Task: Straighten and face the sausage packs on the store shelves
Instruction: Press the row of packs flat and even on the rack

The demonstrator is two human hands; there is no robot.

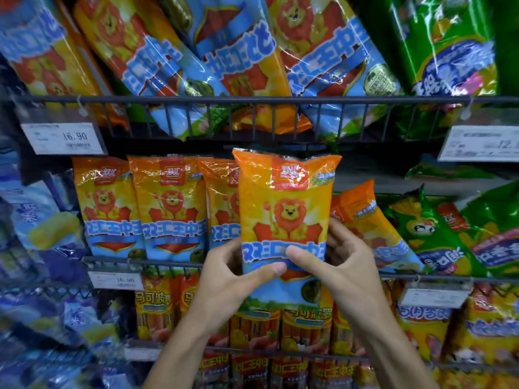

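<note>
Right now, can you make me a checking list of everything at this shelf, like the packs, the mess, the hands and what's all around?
Surface: wire shelf rail, middle row, with a price tag clipped on.
Job's things: held lion pack upright, front facing out; three matching packs stand straight to its left.
Clutter: one tipped pack leans sideways to its right; the top-shelf packs lie slanted.
Hands: left hand and right hand both hold the lion pack near its bottom, thumbs on the front.
Cables: nothing seen.
Surroundings: green packs on the right, blurry blue packs on the left.
</note>
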